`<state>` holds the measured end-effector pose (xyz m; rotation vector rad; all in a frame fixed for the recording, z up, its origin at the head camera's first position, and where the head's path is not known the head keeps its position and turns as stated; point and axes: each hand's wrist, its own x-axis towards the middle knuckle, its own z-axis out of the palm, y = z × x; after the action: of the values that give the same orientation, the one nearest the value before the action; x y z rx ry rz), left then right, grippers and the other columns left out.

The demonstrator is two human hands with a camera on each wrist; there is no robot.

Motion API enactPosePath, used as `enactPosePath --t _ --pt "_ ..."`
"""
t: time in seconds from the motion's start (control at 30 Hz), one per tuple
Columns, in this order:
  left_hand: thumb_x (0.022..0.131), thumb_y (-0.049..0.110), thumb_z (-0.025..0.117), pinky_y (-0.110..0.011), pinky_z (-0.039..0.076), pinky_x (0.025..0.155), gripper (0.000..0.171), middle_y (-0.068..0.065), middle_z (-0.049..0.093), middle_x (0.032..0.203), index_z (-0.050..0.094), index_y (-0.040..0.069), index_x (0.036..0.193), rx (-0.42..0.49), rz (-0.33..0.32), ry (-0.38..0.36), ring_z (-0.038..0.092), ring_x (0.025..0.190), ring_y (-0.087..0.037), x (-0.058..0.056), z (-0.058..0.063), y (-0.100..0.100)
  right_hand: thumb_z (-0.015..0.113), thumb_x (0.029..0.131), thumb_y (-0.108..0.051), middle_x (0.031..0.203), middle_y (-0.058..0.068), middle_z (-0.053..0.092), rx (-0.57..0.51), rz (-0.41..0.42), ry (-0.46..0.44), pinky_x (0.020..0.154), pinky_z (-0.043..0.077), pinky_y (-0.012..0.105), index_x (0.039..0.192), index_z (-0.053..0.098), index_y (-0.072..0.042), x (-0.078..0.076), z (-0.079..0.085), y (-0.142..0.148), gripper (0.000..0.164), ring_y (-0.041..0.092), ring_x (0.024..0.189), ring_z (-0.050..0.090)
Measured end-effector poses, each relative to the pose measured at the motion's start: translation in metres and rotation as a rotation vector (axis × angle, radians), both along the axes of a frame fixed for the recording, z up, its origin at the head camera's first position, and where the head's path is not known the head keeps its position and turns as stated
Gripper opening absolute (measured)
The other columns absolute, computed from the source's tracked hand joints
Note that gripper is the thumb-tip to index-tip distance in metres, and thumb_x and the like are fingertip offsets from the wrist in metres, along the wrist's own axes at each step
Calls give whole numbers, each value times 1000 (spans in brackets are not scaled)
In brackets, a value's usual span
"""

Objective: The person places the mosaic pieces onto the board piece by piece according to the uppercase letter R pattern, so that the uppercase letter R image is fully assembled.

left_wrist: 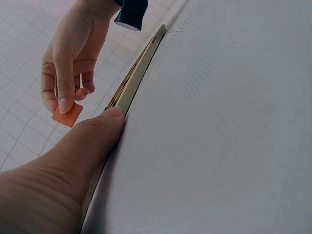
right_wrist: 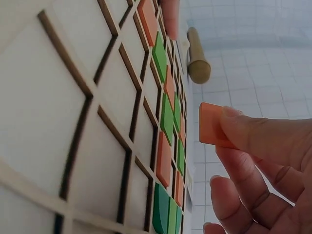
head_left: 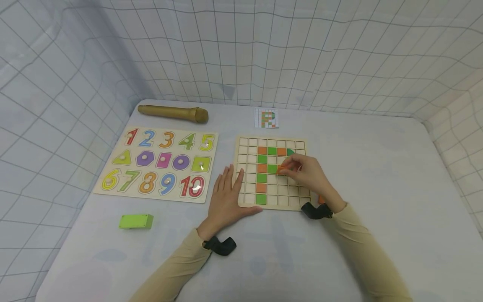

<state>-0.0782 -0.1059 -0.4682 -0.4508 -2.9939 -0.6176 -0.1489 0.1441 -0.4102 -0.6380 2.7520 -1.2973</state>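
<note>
A wooden grid board (head_left: 277,201) lies on the table with orange and green square tiles set in some cells. They form a column and a short row at the top, which ends in a dark green rounded tile (head_left: 290,152). My right hand (head_left: 310,173) is over the board and pinches an orange square tile (right_wrist: 210,124) between thumb and fingers; in the right wrist view the tile is held off the board. My left hand (head_left: 225,198) rests at the board's left front corner, fingers spread, its thumb (left_wrist: 100,126) along the front edge.
Behind the board lies a small pattern card (head_left: 266,118). To the left are a number puzzle (head_left: 154,167), a gold microphone (head_left: 173,113) and a green block (head_left: 136,221). Something orange (head_left: 321,199) shows beside the right wrist. Grid-patterned cloth walls surround the table.
</note>
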Motion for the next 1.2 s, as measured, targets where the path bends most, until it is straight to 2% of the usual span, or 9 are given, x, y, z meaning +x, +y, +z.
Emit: enactPosePath --t 0.13,0.33,0.53,0.73,0.9,1.03,1.2 --pt "67 73 67 -44 2 113 116 -20 9 155 22 7 151 -1 0 1 2 143 -31 0 0 0 80 78 -15 74 -4 64 19 27 -39 57 43 27 85 69 -10 -2 -7 -10 13 15 63 54" --pt "67 73 67 -44 2 113 116 -20 9 155 22 7 151 -2 0 2 2 143 -31 0 -1 0 80 78 -21 73 -6 63 69 26 -103 59 44 30 84 70 -14 -2 -12 -19 13 14 64 55" --pt "67 73 67 -43 2 113 116 -20 9 155 22 7 151 3 -3 8 2 143 -31 0 -1 0 79 79 -23 72 -7 64 105 22 -101 60 44 31 82 71 -15 -1 -14 -20 12 13 64 55" --pt "66 73 67 -43 2 113 116 -21 10 155 24 6 150 3 -1 13 2 143 -31 0 0 0 79 79 -24 72 -9 64 143 26 -67 62 44 31 81 73 -16 -2 -15 -19 10 11 67 56" --pt "67 72 67 -44 3 113 115 -21 11 155 24 5 150 9 -2 19 3 142 -32 0 0 0 79 79 -24 80 -8 67 212 34 -27 64 47 33 85 77 -16 -1 -12 -21 10 12 74 58" --pt "67 72 67 -44 2 113 115 -21 10 155 24 5 150 5 -1 14 3 142 -32 0 1 -1 78 80 -25 84 -7 69 292 56 43 67 47 34 88 78 -16 1 -10 -22 12 14 80 59" --pt "66 72 68 -43 2 113 116 -21 10 155 24 5 150 4 -3 11 2 143 -32 0 1 0 79 79 -23 81 -5 70 336 54 139 71 44 36 86 79 -16 1 -10 -22 10 17 79 60"
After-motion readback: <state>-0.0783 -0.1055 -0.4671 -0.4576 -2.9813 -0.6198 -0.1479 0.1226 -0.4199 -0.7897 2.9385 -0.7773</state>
